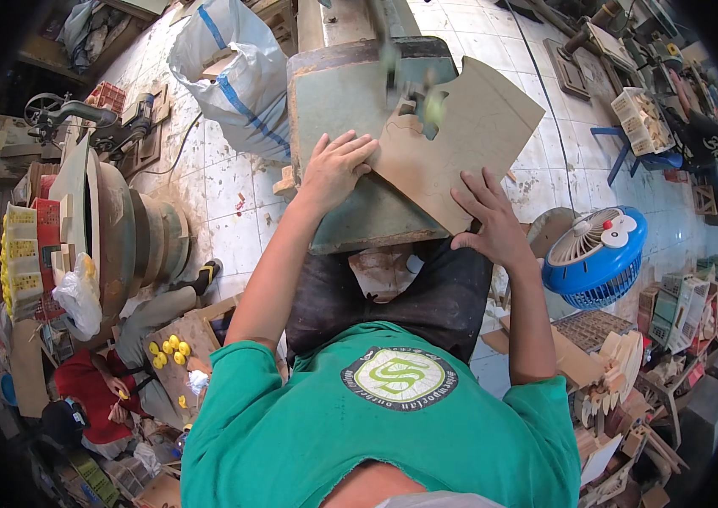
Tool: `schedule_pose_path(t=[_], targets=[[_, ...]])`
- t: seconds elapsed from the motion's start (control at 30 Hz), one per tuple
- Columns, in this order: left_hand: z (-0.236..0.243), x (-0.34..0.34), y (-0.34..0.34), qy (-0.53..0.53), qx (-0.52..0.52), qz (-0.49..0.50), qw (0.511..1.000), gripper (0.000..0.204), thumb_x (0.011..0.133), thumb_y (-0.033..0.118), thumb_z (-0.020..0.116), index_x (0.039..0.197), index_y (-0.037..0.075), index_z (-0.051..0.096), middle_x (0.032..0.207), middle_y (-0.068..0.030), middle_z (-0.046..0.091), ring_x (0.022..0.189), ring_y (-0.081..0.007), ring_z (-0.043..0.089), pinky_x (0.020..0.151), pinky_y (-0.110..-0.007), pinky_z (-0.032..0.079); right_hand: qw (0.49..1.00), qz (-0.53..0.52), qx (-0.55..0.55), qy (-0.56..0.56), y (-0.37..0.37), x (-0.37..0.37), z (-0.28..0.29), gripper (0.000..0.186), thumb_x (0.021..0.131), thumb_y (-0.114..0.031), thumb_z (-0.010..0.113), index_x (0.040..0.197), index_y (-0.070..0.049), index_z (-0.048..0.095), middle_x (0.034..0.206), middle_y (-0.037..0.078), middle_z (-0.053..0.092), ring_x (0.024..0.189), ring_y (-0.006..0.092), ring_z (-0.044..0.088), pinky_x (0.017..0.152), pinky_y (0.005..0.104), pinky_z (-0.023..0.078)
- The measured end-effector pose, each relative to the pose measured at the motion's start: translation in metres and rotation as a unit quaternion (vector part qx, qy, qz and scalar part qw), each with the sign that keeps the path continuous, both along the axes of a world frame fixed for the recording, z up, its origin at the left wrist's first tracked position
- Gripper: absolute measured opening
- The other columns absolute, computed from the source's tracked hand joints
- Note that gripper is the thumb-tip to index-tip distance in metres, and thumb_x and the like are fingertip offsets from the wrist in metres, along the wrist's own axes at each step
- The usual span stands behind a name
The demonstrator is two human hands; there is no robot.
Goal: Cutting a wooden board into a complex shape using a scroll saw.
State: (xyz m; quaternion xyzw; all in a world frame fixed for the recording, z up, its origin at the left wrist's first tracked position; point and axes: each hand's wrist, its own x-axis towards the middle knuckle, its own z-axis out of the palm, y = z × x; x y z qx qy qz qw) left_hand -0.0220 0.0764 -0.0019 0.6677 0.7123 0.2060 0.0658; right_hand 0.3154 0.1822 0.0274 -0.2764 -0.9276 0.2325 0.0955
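A thin tan board [482, 135] lies slanted across the grey-green saw table [334, 102], with curved lines drawn on it. Its far left edge has an irregular cutout beside the saw's upright guide [387, 63], where motion blurs the parts. My left hand [338, 172] lies with its fingers stretched out, their tips at the board's left edge. Spread on the board's right edge is my right hand [492, 218], its thumb apart near the lower corner. The cutting point itself is hard to make out.
A white sack [236, 85] with blue stripes stands left of the saw. To the right is a blue fan [596, 258]. At lower left a person in red [92, 385] sits by several yellow pieces [171, 347]. Wood scraps [617, 372] crowd the lower right.
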Motion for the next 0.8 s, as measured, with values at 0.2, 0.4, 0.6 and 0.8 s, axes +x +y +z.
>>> schedule_pose_path(t=[0.2, 0.4, 0.6, 0.8], targets=[[-0.001, -0.008, 0.004, 0.019, -0.010, -0.002, 1.000, 0.046, 0.099, 0.026, 0.071, 0.144, 0.027, 0.065, 0.153, 0.0028, 0.061, 0.148, -0.0240, 0.050, 0.124, -0.058, 0.034, 0.998, 0.024, 0.053, 0.024, -0.001, -0.002, -0.006, 0.094, 0.059, -0.059, 0.088, 0.143, -0.020, 0.067, 0.161, 0.009, 0.051, 0.153, 0.0493, 0.036, 0.119, 0.0599, 0.038], [0.001, -0.020, 0.008, 0.034, -0.029, -0.016, 0.999, 0.046, 0.100, 0.025, 0.068, 0.146, 0.028, 0.065, 0.154, 0.0032, 0.060, 0.149, -0.0244, 0.049, 0.123, -0.058, 0.035, 0.994, -0.013, 0.112, 0.011, -0.033, -0.014, -0.006, 0.094, 0.063, -0.071, 0.081, 0.141, -0.019, 0.068, 0.160, 0.010, 0.051, 0.148, 0.0460, 0.041, 0.112, 0.0579, 0.039], [0.005, -0.031, 0.012, 0.041, -0.037, -0.044, 0.997, 0.047, 0.100, 0.022, 0.067, 0.147, 0.027, 0.064, 0.155, 0.0022, 0.060, 0.148, -0.0243, 0.049, 0.123, -0.057, 0.034, 0.989, -0.058, 0.133, 0.004, -0.060, -0.027, -0.006, 0.092, 0.065, -0.072, 0.082, 0.137, -0.017, 0.069, 0.159, 0.009, 0.050, 0.146, 0.0439, 0.042, 0.109, 0.0603, 0.037], [0.010, -0.036, 0.016, 0.046, -0.046, -0.056, 0.996, 0.046, 0.101, 0.020, 0.066, 0.147, 0.028, 0.064, 0.155, 0.0016, 0.059, 0.146, -0.0240, 0.050, 0.121, -0.056, 0.036, 0.987, -0.095, 0.130, -0.003, -0.078, -0.040, -0.003, 0.090, 0.064, -0.070, 0.085, 0.136, -0.018, 0.069, 0.157, 0.010, 0.051, 0.145, 0.0421, 0.042, 0.104, 0.0588, 0.039]])
